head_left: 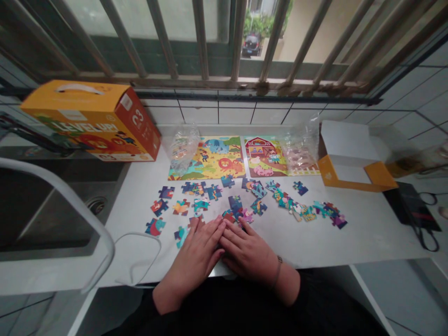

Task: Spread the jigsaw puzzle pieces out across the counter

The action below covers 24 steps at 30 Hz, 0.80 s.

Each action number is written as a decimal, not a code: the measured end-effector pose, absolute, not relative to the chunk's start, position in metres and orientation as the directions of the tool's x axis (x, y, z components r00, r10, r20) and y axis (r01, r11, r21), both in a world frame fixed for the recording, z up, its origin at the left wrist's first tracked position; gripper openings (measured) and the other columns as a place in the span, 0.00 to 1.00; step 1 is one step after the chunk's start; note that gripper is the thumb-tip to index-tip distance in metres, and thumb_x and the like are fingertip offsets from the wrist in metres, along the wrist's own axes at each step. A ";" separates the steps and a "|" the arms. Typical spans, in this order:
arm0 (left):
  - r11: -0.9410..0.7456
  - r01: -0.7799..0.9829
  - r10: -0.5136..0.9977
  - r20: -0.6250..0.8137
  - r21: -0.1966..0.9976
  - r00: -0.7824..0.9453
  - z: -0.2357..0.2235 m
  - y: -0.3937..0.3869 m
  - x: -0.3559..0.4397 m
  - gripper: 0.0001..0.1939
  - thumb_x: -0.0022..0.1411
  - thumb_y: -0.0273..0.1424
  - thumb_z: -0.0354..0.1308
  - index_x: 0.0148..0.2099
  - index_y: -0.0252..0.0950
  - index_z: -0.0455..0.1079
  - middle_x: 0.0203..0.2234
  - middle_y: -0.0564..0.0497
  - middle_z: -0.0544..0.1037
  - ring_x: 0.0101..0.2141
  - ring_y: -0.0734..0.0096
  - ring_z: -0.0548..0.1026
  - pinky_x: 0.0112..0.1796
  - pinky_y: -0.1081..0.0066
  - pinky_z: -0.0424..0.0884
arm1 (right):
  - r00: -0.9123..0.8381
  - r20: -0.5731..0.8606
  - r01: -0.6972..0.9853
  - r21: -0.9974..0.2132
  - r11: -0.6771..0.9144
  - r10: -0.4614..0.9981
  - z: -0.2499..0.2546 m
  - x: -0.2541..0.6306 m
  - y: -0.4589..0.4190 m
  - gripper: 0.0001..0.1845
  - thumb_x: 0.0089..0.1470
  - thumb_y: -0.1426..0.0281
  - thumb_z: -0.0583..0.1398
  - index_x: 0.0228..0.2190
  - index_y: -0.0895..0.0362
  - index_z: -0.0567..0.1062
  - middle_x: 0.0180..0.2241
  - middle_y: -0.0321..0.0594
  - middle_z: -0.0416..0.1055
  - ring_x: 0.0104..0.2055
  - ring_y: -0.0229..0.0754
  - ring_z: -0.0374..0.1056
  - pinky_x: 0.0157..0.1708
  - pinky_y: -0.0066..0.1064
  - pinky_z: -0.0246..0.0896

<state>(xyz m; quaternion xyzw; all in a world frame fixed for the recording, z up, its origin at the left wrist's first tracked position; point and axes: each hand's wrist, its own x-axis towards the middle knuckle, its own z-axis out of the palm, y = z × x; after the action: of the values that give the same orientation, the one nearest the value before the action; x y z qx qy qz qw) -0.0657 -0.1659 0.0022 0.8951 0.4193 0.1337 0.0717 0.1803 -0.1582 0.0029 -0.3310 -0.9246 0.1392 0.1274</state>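
Note:
My left hand (pixel 198 254) and my right hand (pixel 245 252) lie flat side by side at the near edge of a white counter (pixel 367 233), fingers stretched out and touching each other. Neither holds anything that I can see. Just beyond the fingertips, several loose colourful puzzle pieces (pixel 238 205) are scattered in a band across the counter. One piece (pixel 181 234) lies beside my left hand. Behind them lie two finished puzzle pictures, a savanna scene (pixel 210 161) and a farm scene (pixel 266 156).
An orange puzzle box (pixel 91 119) stands at the back left beside a steel sink (pixel 42 205). Two clear plastic bags (pixel 184 147) rest on the pictures. An open white and orange box (pixel 350 161) sits at the right, a black pouch (pixel 413 210) further right. A barred window rises behind.

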 end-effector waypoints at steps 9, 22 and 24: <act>-0.620 0.750 0.782 0.111 0.230 0.613 0.005 -0.166 -0.072 0.25 0.80 0.35 0.56 0.75 0.48 0.68 0.70 0.44 0.73 0.69 0.49 0.69 0.74 0.34 0.55 | -0.597 0.068 0.764 -0.256 0.592 0.799 -0.004 0.207 -0.176 0.43 0.73 0.57 0.57 0.79 0.57 0.51 0.80 0.49 0.46 0.82 0.56 0.44 0.80 0.56 0.30; -0.621 0.761 0.782 0.204 0.187 0.589 0.005 -0.163 -0.058 0.25 0.80 0.36 0.53 0.74 0.38 0.66 0.73 0.40 0.70 0.74 0.51 0.64 0.76 0.42 0.49 | -0.355 0.048 0.930 -0.084 0.358 0.934 -0.008 0.253 -0.193 0.44 0.75 0.59 0.54 0.81 0.55 0.42 0.80 0.51 0.46 0.82 0.63 0.42 0.76 0.68 0.40; -0.678 0.710 0.735 0.161 0.190 0.659 0.004 -0.159 -0.045 0.31 0.80 0.37 0.54 0.80 0.40 0.58 0.75 0.42 0.66 0.76 0.53 0.60 0.77 0.44 0.46 | -0.314 0.055 0.946 -0.072 0.318 0.948 -0.009 0.257 -0.191 0.46 0.75 0.57 0.54 0.81 0.57 0.38 0.81 0.55 0.44 0.82 0.66 0.41 0.75 0.73 0.39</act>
<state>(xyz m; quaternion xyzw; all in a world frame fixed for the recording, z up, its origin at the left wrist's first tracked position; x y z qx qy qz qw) -0.0452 -0.1591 0.0042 0.9090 0.3973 0.1127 0.0553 0.2565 -0.1910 -0.0093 -0.5840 -0.8105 0.0132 0.0433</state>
